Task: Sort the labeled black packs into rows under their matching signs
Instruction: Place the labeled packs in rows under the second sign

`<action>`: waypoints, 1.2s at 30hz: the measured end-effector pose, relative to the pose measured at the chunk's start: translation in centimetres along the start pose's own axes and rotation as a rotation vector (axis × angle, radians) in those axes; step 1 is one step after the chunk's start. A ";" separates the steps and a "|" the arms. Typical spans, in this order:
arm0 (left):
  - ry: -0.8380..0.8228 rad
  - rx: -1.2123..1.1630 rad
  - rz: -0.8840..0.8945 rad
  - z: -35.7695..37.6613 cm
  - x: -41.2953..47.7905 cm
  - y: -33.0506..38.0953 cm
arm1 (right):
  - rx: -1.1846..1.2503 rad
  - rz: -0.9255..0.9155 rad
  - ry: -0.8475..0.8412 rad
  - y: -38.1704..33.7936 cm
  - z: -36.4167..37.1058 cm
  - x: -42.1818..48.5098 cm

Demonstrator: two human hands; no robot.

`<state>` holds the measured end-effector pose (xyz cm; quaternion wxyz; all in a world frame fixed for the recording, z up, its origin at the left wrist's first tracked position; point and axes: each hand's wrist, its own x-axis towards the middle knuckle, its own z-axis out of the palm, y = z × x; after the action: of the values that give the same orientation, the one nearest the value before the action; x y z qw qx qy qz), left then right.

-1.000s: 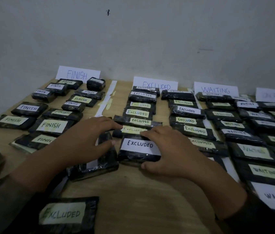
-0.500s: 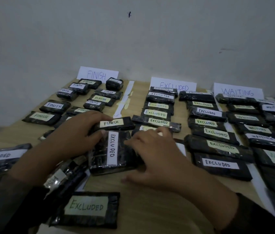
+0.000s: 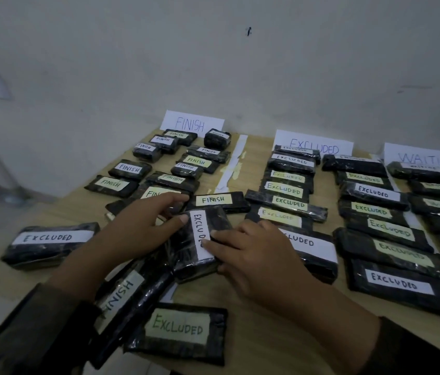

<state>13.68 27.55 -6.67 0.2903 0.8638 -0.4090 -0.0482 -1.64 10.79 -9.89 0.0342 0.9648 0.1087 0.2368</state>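
A black pack labeled EXCLUDED [image 3: 200,239], its label running lengthwise away from me, lies at the table's middle. My left hand [image 3: 143,228] grips its left side and my right hand [image 3: 251,253] presses on its right edge. Just beyond it lies a FINISH pack [image 3: 217,201]. Signs stand against the wall: FINISH [image 3: 190,123], EXCLUDED [image 3: 313,146], WAITING [image 3: 427,158]. Rows of matching packs lie under each. Loose packs lie near me: an EXCLUDED pack [image 3: 183,331], a FINISH pack [image 3: 124,296] under my left forearm, and an EXCLUDED pack [image 3: 48,244] at the left.
A wooden table [image 3: 267,334] carries everything, with its left edge near the loose EXCLUDED pack. White paper strips [image 3: 233,163] divide the columns. A plain white wall rises behind the signs.
The view has swung left. My right hand left the EXCLUDED pack it had set in the row and came onto the lengthwise EXCLUDED pack; both hands now hold that pack.
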 end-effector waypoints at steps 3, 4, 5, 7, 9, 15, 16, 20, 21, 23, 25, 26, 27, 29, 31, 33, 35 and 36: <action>-0.005 -0.020 -0.066 0.3 0.8 -0.4 | 0.069 0.015 0.092 0.2 0.7 0.0; 0.002 -0.038 -0.089 0.2 1.0 -0.5 | 0.077 0.027 0.110 0.2 0.7 0.1; 0.007 -0.072 -0.113 0.2 1.1 -0.7 | 0.082 0.040 0.125 0.2 0.8 0.2; 0.005 -0.178 -0.147 0.0 1.1 -0.8 | 0.111 0.085 0.163 0.3 0.8 0.5; 0.036 -0.301 -0.170 -0.1 1.0 -0.9 | 0.186 0.180 0.196 0.3 0.8 0.8; 0.128 -0.626 -0.271 -0.3 0.7 -1.0 | 0.570 0.473 0.200 0.4 0.1 2.2; 0.132 -0.654 -0.282 -0.4 0.7 -0.9 | 0.575 0.461 0.194 0.5 -0.2 2.5; 0.157 -0.745 -0.296 -1.2 0.7 -0.4 | 0.459 0.364 0.088 1.2 -1.2 3.6; 0.157 -0.757 -0.298 -1.4 0.7 -0.1 | 0.397 0.338 0.042 1.5 -1.4 3.8; 0.158 -0.754 -0.299 -1.9 0.4 0.4 | 0.291 0.292 -0.039 1.8 -2.1 4.3; 0.145 -0.734 -0.290 -2.2 0.1 1.0 | 0.220 0.270 -0.087 2.1 -2.7 4.5; 0.124 -0.717 -0.281 -2.2 0.0 1.3 | 0.202 0.269 -0.107 2.2 -3.0 4.6; 0.101 -0.697 -0.273 -2.3 -0.1 1.5 | 0.197 0.273 -0.128 2.3 -3.3 4.5; 0.057 -0.642 -0.260 -2.2 -0.3 1.9 | 0.208 0.287 -0.167 2.4 -3.8 4.1; 0.023 -0.580 -0.229 -2.0 -0.4 2.3 | 0.222 0.307 -0.184 2.4 -4.4 3.4; 0.003 -0.545 -0.175 -1.7 -0.5 2.9 | 0.233 0.323 -0.181 2.5 -5.0 2.4; 0.008 -0.515 -0.122 -1.4 -0.4 3.6 | 0.250 0.344 -0.170 2.7 -5.8 1.3; 0.003 -0.490 -0.097 -1.3 -0.3 3.8 | 0.255 0.357 -0.165 2.8 -6.2 0.6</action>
<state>11.33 26.48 -3.60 0.4888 0.7863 -0.3430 -0.1587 -3.42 8.28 -3.76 -0.1218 0.9814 -0.0376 0.1438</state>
